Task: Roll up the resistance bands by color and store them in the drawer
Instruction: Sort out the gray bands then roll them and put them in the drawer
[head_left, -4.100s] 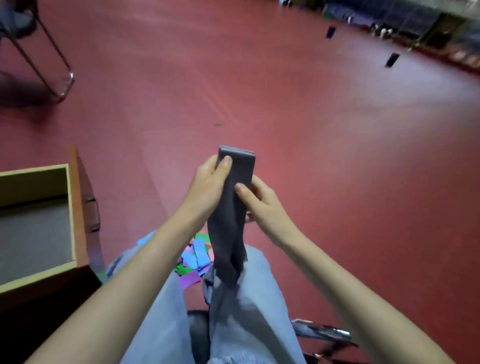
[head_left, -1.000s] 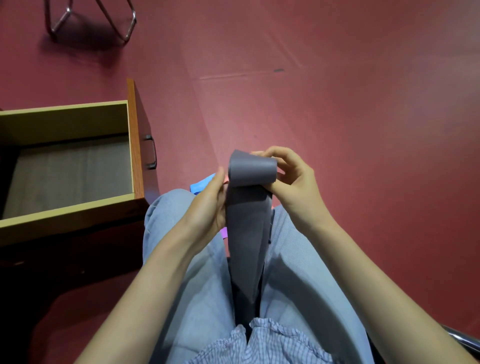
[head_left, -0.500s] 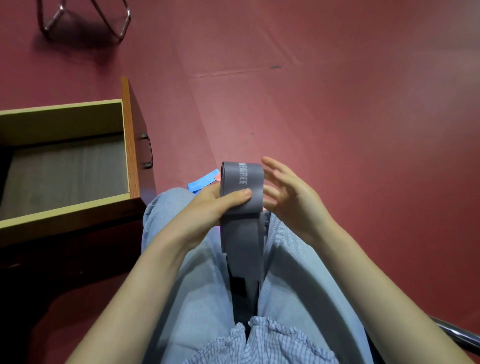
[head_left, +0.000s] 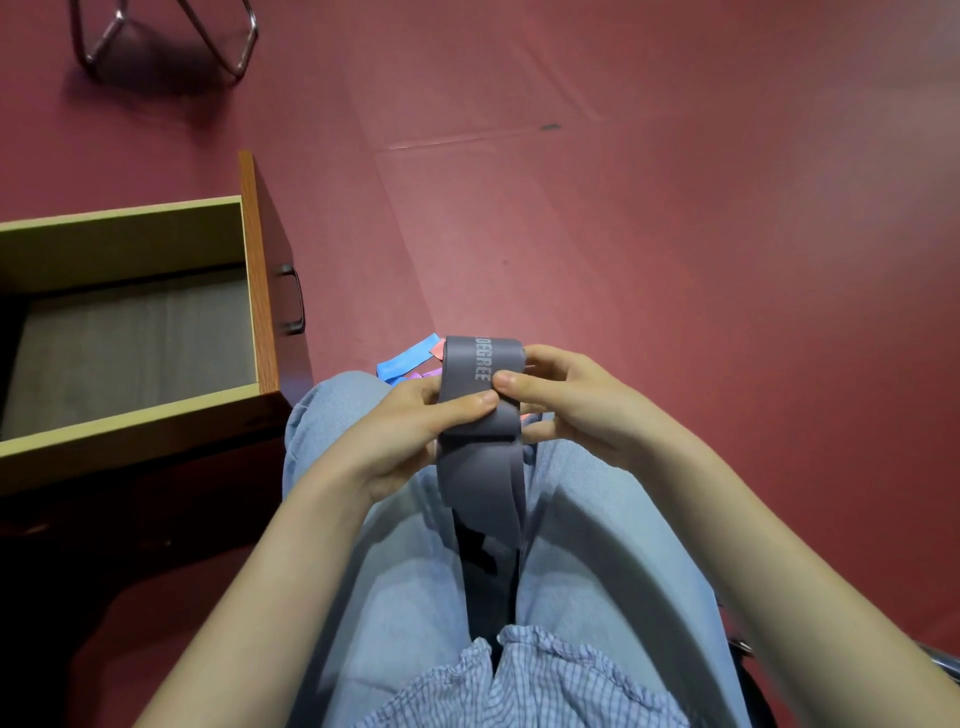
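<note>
You are sitting over a red floor (head_left: 623, 218), both hands pinching a grey resistance band (head_left: 480, 410) above your knees; your left hand (head_left: 410, 431) is clamping its rolled top under the thumb; your right hand (head_left: 566, 400) is pressing thumb and fingers on its edge; its tail is hanging between your legs; blue, pink and possibly purple bands (head_left: 410, 359) are lying behind it; the drawer (head_left: 130, 234) is standing open at your left.

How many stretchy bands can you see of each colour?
Grey band: 1, held by both hands
Blue band: 1
Pink band: 1
Purple band: 1
Total: 4 that show; the coloured ones peek out behind the knee and the grey band, so more may be hidden.
</note>
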